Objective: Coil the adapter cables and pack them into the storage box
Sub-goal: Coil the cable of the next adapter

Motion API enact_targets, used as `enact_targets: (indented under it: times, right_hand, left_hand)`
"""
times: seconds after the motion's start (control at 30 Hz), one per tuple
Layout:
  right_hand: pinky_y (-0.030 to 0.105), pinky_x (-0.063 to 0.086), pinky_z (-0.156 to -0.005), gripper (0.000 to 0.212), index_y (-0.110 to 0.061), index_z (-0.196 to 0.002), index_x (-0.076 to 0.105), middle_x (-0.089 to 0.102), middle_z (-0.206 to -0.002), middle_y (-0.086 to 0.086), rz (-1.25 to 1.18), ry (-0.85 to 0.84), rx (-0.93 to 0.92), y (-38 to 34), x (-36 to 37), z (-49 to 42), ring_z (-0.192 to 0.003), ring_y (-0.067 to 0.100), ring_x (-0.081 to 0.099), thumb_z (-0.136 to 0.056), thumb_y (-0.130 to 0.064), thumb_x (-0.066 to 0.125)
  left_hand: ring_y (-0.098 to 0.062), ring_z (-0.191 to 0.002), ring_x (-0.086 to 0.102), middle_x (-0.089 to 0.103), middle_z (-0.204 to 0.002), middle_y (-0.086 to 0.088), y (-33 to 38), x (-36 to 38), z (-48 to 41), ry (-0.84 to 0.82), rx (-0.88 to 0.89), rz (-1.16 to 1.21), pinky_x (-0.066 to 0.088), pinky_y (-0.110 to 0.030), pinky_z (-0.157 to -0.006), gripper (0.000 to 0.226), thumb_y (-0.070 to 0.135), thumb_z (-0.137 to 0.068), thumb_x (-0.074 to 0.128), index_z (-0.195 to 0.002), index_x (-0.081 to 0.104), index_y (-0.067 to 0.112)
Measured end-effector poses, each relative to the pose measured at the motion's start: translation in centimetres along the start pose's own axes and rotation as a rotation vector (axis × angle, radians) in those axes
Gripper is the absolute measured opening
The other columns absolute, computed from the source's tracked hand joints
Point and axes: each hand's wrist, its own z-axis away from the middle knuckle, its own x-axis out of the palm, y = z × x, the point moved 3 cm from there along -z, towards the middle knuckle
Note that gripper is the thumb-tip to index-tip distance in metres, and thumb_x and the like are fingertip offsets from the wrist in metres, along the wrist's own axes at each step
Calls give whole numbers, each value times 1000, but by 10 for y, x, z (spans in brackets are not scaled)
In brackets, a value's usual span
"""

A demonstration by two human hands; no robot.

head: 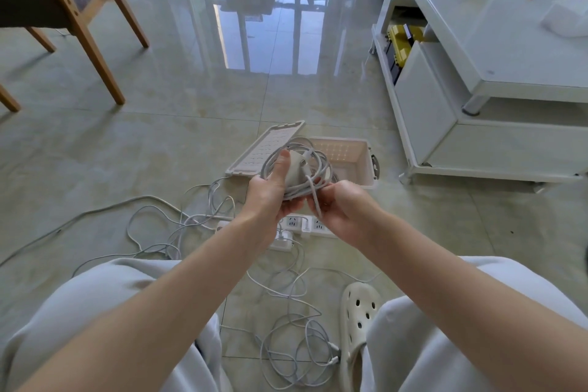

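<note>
At frame centre the coiled adapter cable point(297, 169) is clamped by the left hand point(270, 191), loops kept from springing, its tail pinched by the right hand point(343, 207) for tucking, above the open storage box point(359, 165).

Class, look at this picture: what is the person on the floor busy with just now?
A seated person is winding a white adapter cable. The left hand holds the adapter with its coiled cable, thumb pressed on top, while the right hand pinches the loose tail of that cable. Just beyond the hands, the storage box stands open on the floor with its lid lying beside it. More loose cables and a power strip are still on the floor, not yet packed.
</note>
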Motion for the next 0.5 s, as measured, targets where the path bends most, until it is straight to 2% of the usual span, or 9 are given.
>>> enact_targets:
  times: [0.13, 0.2, 0.23, 0.27, 0.33, 0.43, 0.5]
  right_hand:
    - [28, 45, -76, 28, -4, -78, 56, 58, -73, 10, 71, -2, -135, -8, 1, 9, -73, 18, 51, -96, -7, 35]
    - [31, 46, -82, 16, -2, -95, 56, 60, -83, 12, 145, 7, -227, -6, 3, 11, -80, 20, 55, -95, -12, 43]
    - [33, 48, -85, 19, -3, -110, 49, 60, -92, 12, 198, 27, -270, -4, 3, 11, -86, 21, 57, -94, -13, 48]
    - [33, 50, -86, 31, -9, -120, 41, 60, -100, 13, 255, 47, -319, -3, 1, 11, -91, 22, 59, -92, -14, 53]
    - [28, 54, -76, 38, -22, -122, 35, 61, -101, 13, 340, 39, -442, -3, 1, 14, -88, 20, 62, -92, -14, 56]
    - [21, 52, -57, 16, -22, -107, 48, 62, -87, 10, 370, 12, -521, -5, 4, 17, -68, 14, 62, -93, -18, 55]
    - [18, 50, -53, 6, -19, -95, 52, 61, -82, 10, 398, 9, -517, -6, 3, 14, -62, 12, 61, -92, -19, 57]
  left_hand:
    - [-9, -47, 61, 65, -62, -2, 1, 2, -1, 2, 41, -34, 53, -21, -49, 41, 46, -87, 56, -87, 62, 5]
    - [-8, -47, 61, 65, -58, 0, 1, 2, -2, 0, 49, -48, 52, -21, -49, 41, 46, -88, 56, -82, 62, 6]
    - [-8, -47, 61, 65, -60, -2, 1, 2, -2, 0, 52, -48, 52, -20, -48, 42, 46, -88, 56, -85, 62, 5]
    - [-8, -47, 62, 66, -67, -5, 1, 3, -2, 3, 50, -51, 52, -20, -47, 45, 46, -88, 57, -92, 63, 2]
    - [-9, -51, 64, 66, -79, -10, -1, 3, -2, 13, 41, -64, 52, -20, -47, 54, 47, -86, 58, -105, 61, -3]
    - [-12, -56, 67, 67, -91, -16, -4, 4, -3, 46, 65, -87, 52, -21, -47, 61, 47, -86, 60, -116, 54, -5]
    - [-15, -60, 67, 65, -102, -20, -5, 3, -4, 86, 86, -106, 51, -21, -45, 62, 47, -86, 61, -120, 48, -4]
